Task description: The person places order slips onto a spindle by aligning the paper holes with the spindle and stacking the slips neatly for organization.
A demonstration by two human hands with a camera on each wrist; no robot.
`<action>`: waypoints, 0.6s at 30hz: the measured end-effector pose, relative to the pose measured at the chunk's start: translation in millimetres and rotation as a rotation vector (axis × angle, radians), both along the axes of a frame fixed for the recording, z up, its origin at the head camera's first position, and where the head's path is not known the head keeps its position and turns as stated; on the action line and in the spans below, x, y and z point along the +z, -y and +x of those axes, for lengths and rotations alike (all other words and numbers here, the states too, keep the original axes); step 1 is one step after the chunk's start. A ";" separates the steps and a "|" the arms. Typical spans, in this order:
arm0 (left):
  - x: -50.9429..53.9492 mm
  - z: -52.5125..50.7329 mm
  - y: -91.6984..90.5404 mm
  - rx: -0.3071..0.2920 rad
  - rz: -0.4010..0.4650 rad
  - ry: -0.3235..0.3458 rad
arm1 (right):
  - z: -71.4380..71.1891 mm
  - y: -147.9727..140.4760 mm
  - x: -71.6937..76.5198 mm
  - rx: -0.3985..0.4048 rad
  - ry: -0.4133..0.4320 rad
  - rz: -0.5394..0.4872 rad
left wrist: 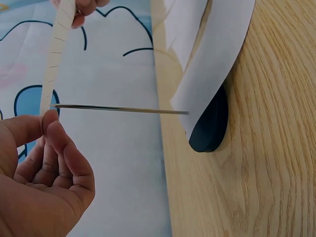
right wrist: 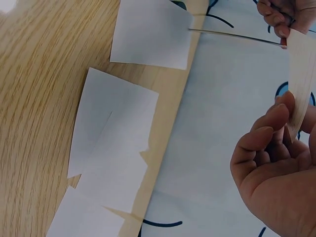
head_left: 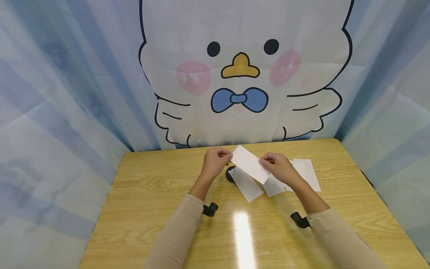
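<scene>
At centre of the head view, the left hand (head_left: 215, 162) and right hand (head_left: 280, 167), fingers curled, pinch opposite ends of one paper (head_left: 250, 164) near a spike (left wrist: 118, 108).

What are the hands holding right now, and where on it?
A white paper sheet: the left hand pinches its left short end; the right hand pinches its far long edge, toward the right end.

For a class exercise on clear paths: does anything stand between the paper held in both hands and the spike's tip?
Nothing visible does: the paper, pinched by left hand and right hand, is beside the tip of the spike. Another sheet sits low on the spike, not between.
</scene>
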State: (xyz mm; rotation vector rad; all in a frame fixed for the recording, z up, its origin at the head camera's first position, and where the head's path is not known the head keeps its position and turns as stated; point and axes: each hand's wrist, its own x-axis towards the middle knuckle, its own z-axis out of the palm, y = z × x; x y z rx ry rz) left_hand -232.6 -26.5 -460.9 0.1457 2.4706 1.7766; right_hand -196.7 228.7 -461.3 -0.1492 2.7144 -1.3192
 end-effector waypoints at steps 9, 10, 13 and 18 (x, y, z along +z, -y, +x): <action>-0.9 -1.7 -0.3 0.009 0.002 0.010 | 0.2 1.0 0.5 -0.010 -0.003 0.003; -1.3 -1.7 -0.5 0.009 0.001 0.009 | 0.2 1.0 0.1 -0.009 -0.001 0.004; -3.2 -1.5 -1.2 0.008 0.003 0.002 | 0.4 1.0 -1.6 -0.004 0.008 -0.001; -4.9 -0.9 -1.6 0.000 -0.004 -0.010 | 1.4 0.5 -5.2 0.007 0.014 -0.005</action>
